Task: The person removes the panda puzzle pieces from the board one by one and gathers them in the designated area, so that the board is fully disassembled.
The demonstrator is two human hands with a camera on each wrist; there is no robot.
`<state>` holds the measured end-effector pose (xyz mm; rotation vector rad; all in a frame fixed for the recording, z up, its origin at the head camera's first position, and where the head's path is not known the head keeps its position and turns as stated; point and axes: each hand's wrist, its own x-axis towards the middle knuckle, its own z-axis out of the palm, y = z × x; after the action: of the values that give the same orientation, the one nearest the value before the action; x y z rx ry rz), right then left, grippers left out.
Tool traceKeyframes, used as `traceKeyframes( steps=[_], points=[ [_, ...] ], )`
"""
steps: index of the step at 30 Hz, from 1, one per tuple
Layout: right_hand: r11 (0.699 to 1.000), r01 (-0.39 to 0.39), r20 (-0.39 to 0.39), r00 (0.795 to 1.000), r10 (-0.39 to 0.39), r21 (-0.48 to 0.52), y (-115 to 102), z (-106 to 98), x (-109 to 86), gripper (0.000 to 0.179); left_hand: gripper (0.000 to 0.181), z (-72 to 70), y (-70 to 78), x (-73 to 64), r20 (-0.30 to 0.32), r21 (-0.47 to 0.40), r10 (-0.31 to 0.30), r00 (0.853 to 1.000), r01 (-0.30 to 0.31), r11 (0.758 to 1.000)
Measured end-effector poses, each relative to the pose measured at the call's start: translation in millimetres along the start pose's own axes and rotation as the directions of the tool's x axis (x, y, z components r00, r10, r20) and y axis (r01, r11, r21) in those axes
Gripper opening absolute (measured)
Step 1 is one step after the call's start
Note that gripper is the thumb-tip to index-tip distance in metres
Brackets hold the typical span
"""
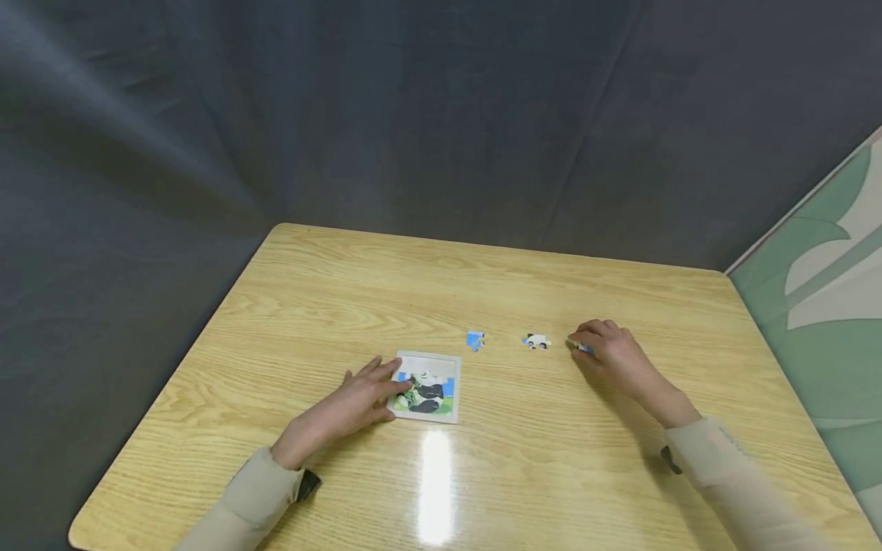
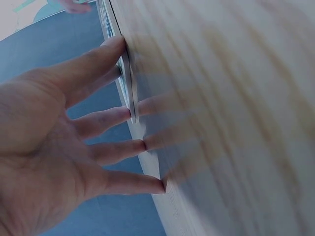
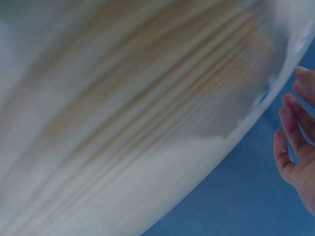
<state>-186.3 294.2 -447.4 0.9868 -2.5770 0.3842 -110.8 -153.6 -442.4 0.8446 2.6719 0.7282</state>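
My left hand (image 1: 358,398) lies at the left side of a white-framed panda jigsaw puzzle (image 1: 425,419). In the left wrist view its fingers are spread and fairly straight, some touching the frame edge (image 2: 129,93) and others reaching the table. Part of the picture is filled in; the upper part of the tray is bare. My right hand (image 1: 615,363) hovers over a small puzzle piece (image 1: 586,349) with blue on it, partly hidden by the fingers. In the right wrist view a gap separates the bent fingers (image 3: 291,123) from the piece (image 3: 265,93) on the table.
A blue puzzle piece (image 1: 475,340) and a white, black and blue piece (image 1: 536,341) lie between the frame and my right hand. The wooden table (image 1: 331,291) has a dark curtain (image 1: 427,115) behind it. A green and white patterned panel (image 1: 841,306) stands at the right.
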Motion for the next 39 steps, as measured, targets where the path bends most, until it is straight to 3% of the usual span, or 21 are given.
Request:
traceKeyframes(
  steps=[6,14,20,23,31,39],
  points=[
    [0.998,0.049,-0.033,0.998,-0.048,0.029,-36.1,7.7,30.7,0.025,0.05,0.1,-1.5,1.4,-0.009,0.016,0.008,1.0,-0.008,1.0],
    [0.994,0.083,0.028,0.996,-0.085,0.078,-85.3,24.2,63.7,0.028,0.052,0.1,-0.7,3.5,-0.009,0.053,-0.004,1.0,0.004,0.999],
    [0.983,0.129,0.031,0.99,-0.134,0.132,-121.8,39.9,82.2,0.025,0.059,-1.4,-2.2,5.1,-0.036,0.101,-0.018,0.999,0.022,0.995],
    [0.98,0.128,0.069,0.988,-0.139,0.15,-137.9,47.4,87.4,0.022,0.062,-3.5,-4.5,5.8,-0.057,0.115,-0.021,0.998,0.028,0.993],
    [0.984,0.033,0.184,0.981,-0.066,0.176,-176.9,58.2,99.2,0.026,0.067,-8.7,-14.6,8.1,-0.054,0.122,-0.03,0.998,0.036,0.992],
    [0.987,-0.061,0.244,0.969,0.024,0.147,-195.9,68.6,109.9,0.031,0.07,-11.8,-16.9,9.7,-0.026,0.098,-0.037,0.999,0.039,0.994]
  ],
)
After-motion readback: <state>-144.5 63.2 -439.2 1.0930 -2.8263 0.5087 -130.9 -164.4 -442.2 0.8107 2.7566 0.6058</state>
